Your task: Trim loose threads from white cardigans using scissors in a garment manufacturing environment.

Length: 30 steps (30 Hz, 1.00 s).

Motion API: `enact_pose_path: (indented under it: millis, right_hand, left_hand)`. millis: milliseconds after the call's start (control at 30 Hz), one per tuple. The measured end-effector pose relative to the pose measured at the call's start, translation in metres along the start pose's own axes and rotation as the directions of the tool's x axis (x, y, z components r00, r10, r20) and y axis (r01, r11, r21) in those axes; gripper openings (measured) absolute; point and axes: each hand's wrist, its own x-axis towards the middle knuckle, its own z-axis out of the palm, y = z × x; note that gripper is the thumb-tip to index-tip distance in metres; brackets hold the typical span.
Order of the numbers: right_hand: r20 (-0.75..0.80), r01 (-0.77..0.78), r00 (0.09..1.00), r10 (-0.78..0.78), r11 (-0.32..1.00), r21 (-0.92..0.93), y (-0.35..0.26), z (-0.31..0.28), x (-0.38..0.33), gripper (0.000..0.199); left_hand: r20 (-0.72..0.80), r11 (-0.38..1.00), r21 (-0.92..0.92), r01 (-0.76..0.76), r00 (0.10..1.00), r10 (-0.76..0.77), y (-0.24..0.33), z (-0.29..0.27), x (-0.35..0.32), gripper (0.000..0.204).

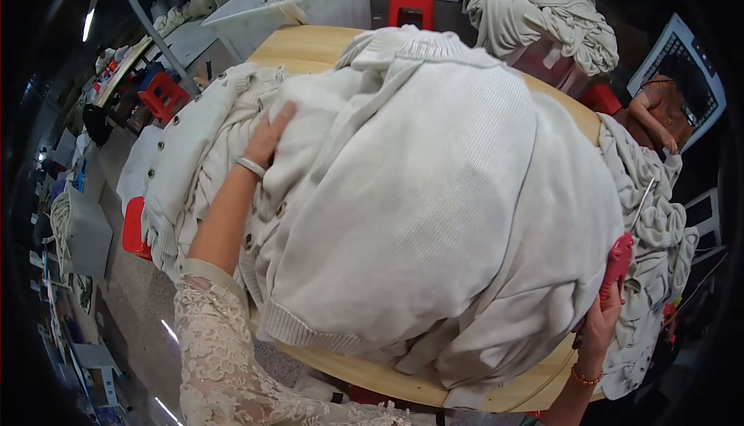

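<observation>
A large cream knitted cardigan lies spread over the table in front of me, with ribbed edges at its far end and near left corner. My left hand rests on its left part, fingers stretched out over the knit. In my right hand, at the cardigan's right edge, is a red-handled tool with a thin metal rod pointing away and up. The fingers are wrapped round its handle. A thin line, perhaps a cord or hose, runs over the table below that hand.
The wooden table shows at its rim. Buttoned cream knitwear hangs over its left side, more is heaped at right. Behind stand a white bin, a red stool and a garment pile. Another person sits at far right.
</observation>
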Motion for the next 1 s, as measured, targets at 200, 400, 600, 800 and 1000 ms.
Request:
enact_pose_path:
  millis: [200,400,600,800,1000]
  right_hand:
    - [0.089,0.081,0.992,-0.086,0.995,0.059,-0.004,-0.003,0.036,0.034]
    - [0.030,0.027,0.999,-0.031,0.993,0.119,0.036,-0.041,0.072,0.043]
    - [0.048,-0.247,0.969,0.243,0.935,0.255,0.083,-0.144,0.120,0.041]
    - [-0.217,-0.214,0.944,0.250,0.961,0.176,0.169,-0.291,0.138,0.047]
    - [-0.471,-0.318,0.881,-0.051,0.672,-0.669,0.061,-0.223,0.071,0.027]
  left_hand:
    - [0.067,0.966,-0.185,0.180,0.983,-0.171,-0.051,0.037,-0.007,0.057]
    - [0.079,0.989,-0.136,0.064,0.995,-0.054,-0.038,0.078,-0.080,0.050]
    - [0.248,0.789,-0.359,0.498,0.866,-0.434,0.008,0.147,-0.175,0.068]
    - [0.391,0.843,-0.276,0.462,0.855,-0.341,0.016,0.184,-0.250,0.068]
    - [0.581,0.901,-0.135,0.412,0.770,-0.265,-0.002,0.154,-0.259,0.097]
